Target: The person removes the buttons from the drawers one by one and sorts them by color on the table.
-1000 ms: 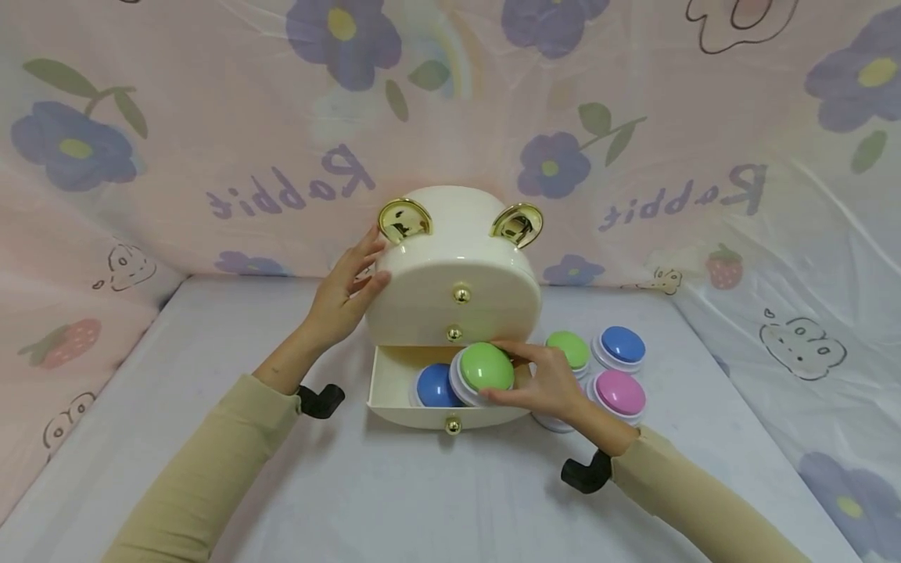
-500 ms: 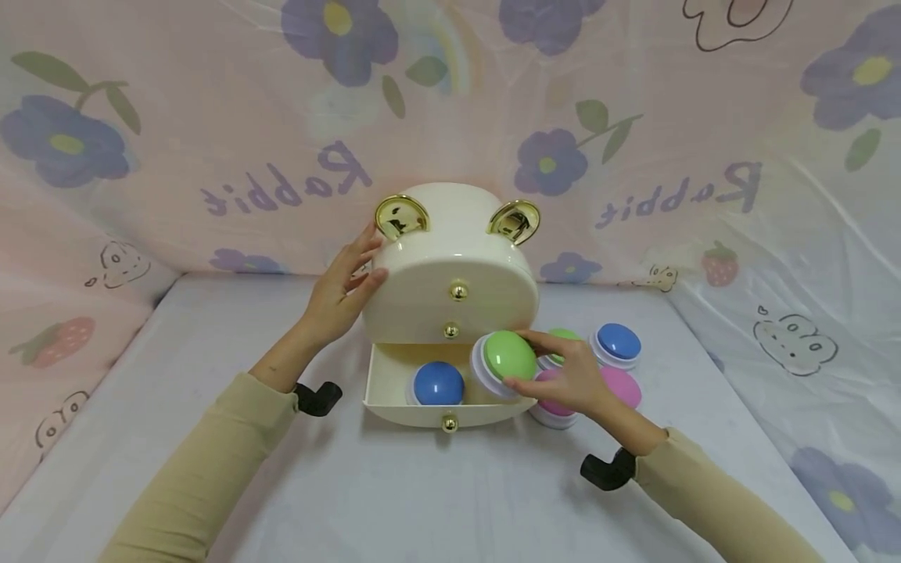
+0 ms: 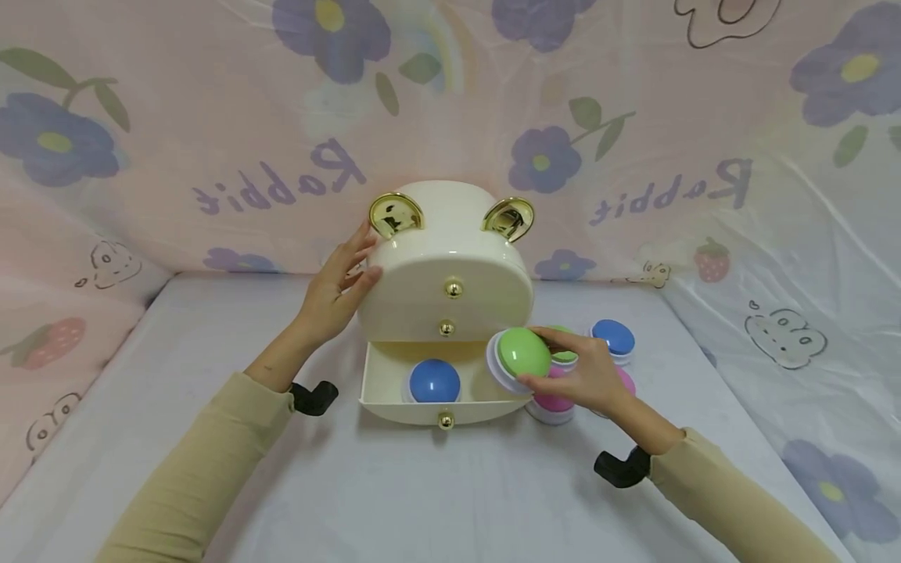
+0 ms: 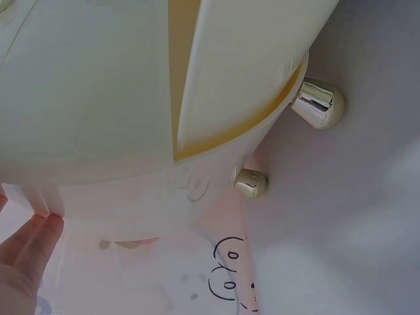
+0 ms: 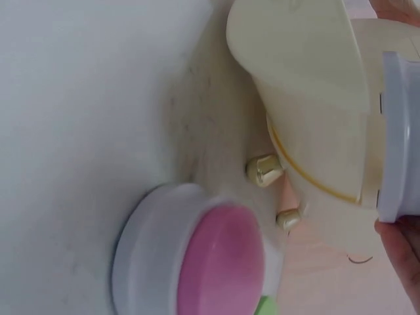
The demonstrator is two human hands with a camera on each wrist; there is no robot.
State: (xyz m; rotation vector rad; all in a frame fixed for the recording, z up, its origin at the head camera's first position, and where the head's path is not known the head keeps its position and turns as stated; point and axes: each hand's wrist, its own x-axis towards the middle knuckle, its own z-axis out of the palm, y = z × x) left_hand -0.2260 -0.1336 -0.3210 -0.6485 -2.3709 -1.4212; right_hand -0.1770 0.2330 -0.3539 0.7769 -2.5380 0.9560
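Observation:
My left hand rests against the left side of a white bear-shaped drawer box with gold ears; its extended fingers touch the wall in the left wrist view. The bottom drawer is pulled out. Inside, towards its left, sits a blue push button with a white base. Over the drawer's right end, my right hand grips a green push button, tilted, by its rim. The right wrist view has only its white base, cut off by the frame edge.
Right of the drawer stand a pink button, another green button, a blue button and a second pink button, partly hidden by my right hand. A patterned cloth hangs behind the white-covered table.
My right hand has moved the green button rightwards, away from the blue one inside the drawer, to the drawer's right end. The left hand stays on the box. The head view has shifted slightly.

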